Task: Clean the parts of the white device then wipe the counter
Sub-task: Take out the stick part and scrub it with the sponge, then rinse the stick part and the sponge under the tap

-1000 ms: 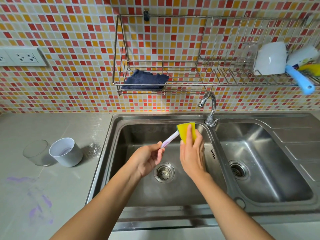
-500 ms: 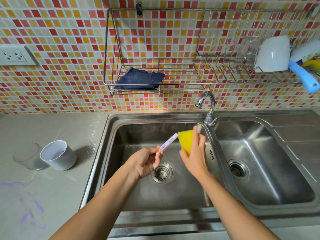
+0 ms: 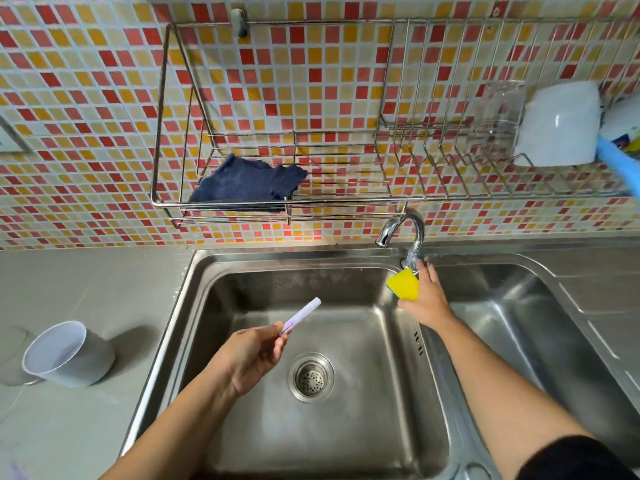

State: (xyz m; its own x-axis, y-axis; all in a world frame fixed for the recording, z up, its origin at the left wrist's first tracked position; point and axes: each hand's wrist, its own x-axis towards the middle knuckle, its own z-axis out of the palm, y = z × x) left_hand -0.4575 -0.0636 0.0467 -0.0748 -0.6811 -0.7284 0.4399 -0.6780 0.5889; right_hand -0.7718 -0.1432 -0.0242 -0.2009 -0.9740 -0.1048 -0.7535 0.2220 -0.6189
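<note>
Slim white part held over the sink, tap within reach

The left hand pinches the part's lower end, its long axis pointing to 1 o'clock. The tap lies the same way, nearer the right hand, which grips a yellow sponge, fingers stretched to the tap's base. At 9 o'clock, a white cup stands on the grey desk.

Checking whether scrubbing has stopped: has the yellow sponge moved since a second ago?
Yes. The sponge, held in the right hand, went right and back, from over the left basin to the base of the faucet.
</note>
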